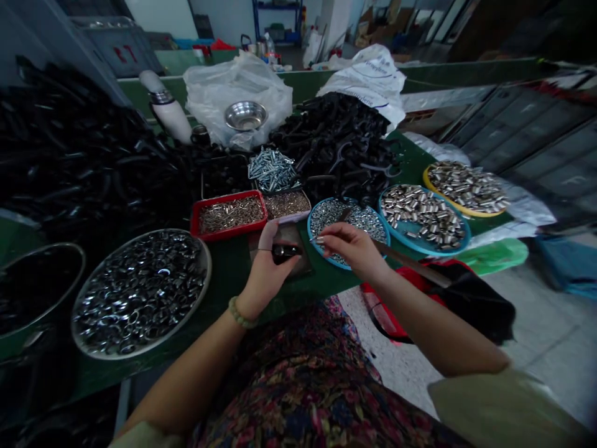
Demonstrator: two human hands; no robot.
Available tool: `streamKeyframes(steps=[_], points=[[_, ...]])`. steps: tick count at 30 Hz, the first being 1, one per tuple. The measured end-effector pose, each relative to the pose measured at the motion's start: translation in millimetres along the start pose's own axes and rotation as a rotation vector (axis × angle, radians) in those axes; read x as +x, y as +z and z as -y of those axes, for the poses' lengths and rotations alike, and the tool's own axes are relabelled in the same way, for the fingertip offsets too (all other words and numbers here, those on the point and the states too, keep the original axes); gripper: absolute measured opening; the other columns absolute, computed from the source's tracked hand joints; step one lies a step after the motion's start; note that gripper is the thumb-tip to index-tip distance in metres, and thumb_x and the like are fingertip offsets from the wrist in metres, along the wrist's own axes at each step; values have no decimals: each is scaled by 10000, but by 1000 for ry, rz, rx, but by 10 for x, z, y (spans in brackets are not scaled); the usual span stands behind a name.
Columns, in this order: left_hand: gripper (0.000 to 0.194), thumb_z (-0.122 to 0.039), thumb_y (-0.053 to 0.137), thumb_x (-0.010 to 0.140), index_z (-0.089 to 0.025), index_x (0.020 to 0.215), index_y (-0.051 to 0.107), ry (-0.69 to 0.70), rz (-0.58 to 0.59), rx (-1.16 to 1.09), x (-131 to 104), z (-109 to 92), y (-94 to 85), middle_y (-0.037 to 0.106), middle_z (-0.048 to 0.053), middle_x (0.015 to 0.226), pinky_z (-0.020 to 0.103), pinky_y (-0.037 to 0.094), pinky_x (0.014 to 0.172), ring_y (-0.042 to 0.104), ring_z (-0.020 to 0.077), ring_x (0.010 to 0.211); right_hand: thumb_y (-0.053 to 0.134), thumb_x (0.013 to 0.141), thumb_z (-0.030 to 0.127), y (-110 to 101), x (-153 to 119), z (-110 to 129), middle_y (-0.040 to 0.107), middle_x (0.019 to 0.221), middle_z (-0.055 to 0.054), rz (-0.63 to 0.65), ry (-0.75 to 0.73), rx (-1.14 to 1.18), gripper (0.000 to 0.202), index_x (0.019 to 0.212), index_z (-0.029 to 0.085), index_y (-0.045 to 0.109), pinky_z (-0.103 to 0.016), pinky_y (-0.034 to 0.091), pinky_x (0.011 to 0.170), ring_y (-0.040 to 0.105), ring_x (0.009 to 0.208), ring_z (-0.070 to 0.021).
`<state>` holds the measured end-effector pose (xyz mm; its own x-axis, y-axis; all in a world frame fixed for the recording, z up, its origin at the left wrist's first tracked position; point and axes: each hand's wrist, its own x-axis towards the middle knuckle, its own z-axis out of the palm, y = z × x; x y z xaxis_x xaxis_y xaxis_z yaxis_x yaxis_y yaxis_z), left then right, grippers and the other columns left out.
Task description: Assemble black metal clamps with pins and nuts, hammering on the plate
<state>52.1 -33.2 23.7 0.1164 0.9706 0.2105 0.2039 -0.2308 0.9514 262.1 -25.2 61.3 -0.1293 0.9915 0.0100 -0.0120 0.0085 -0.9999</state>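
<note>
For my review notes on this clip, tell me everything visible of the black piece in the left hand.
The black piece is small and glossy, with bright highlights; it looks like plastic or coated metal, I cannot tell which. The left hand holds it roughly crosswise, by the thumb, over a flat dark sheet; whether it touches the sheet is unclear. The hand hides part of it, so its full shape is uncertain.

Green table [305, 291] beneath red tray [228, 233], blue baskets [405, 230]
</note>
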Motion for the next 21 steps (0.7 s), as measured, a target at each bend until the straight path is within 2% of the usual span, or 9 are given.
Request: streamKeyframes(steps=[2,5,8,11,13,15,17,19,21], points=[[822,-212,715,751,-248,1439,265,51,-18,66,10,-56,-49,581,80,1234,444,354,1098,510,244,1232,673,783,347,335,-2,62,640,726,22,98,-14,-61,196,898,190,654,-253,494,604,600,584,-92],[829,-199,712,756,-245,1445,253,70,-8,71,4,-105,-151,648,49,1072,429,405,1051,594,223,1096,631,812,345,540,71,67,627,699,26,164,-25,-119,190,915,185,635,-251,473,602,592,590,-98],[830,-199,701,763,-249,1449,238,52,-6,41,-19,-90,-234,660,39,1005,427,450,995,633,214,998,615,822,349,547,172,-9,619,685,24,202,-17,-192,193,917,182,626,-252,458,588,588,591,-108],[846,-203,706,756,-243,1453,230,54,-27,10,-38,-52,-288,659,40,1022,417,437,1009,629,209,1015,591,837,366,519,208,-54,620,710,14,215,2,-258,207,922,179,618,-262,459,568,574,569,-114],[817,-205,702,757,-236,1446,264,47,-8,2,-27,-39,-321,661,41,1051,393,418,1029,614,202,1051,564,859,350,531,180,0,630,736,-2,223,-39,-387,199,942,177,619,-278,468,587,581,594,-129],[685,-222,700,756,-223,1375,406,9,60,21,19,-40,-355,659,48,1106,364,412,1026,600,202,1082,546,877,304,573,155,127,651,822,-39,244,-175,-626,169,953,176,626,-307,478,675,607,719,-159],[465,-262,695,757,-199,1204,582,-50,202,39,99,-50,-384,672,50,1105,344,440,978,614,210,1043,537,888,267,613,208,281,657,923,-70,352,-334,-872,149,955,176,635,-324,463,775,604,863,-184],[305,-292,686,759,-174,1040,663,-116,327,2,192,-68,-408,699,51,1029,330,471,907,637,208,955,515,909,280,599,410,390,660,970,-75,488,-416,-1014,177,1000,181,631,-312,447,807,593,915,-187],[270,-305,665,772,-154,996,665,-175,339,-98,268,-97,-437,706,57,982,320,484,863,643,202,912,467,938,311,493,767,404,664,1006,-86,440,-417,-1132,242,1078,177,612,-307,437,801,587,920,-190]])
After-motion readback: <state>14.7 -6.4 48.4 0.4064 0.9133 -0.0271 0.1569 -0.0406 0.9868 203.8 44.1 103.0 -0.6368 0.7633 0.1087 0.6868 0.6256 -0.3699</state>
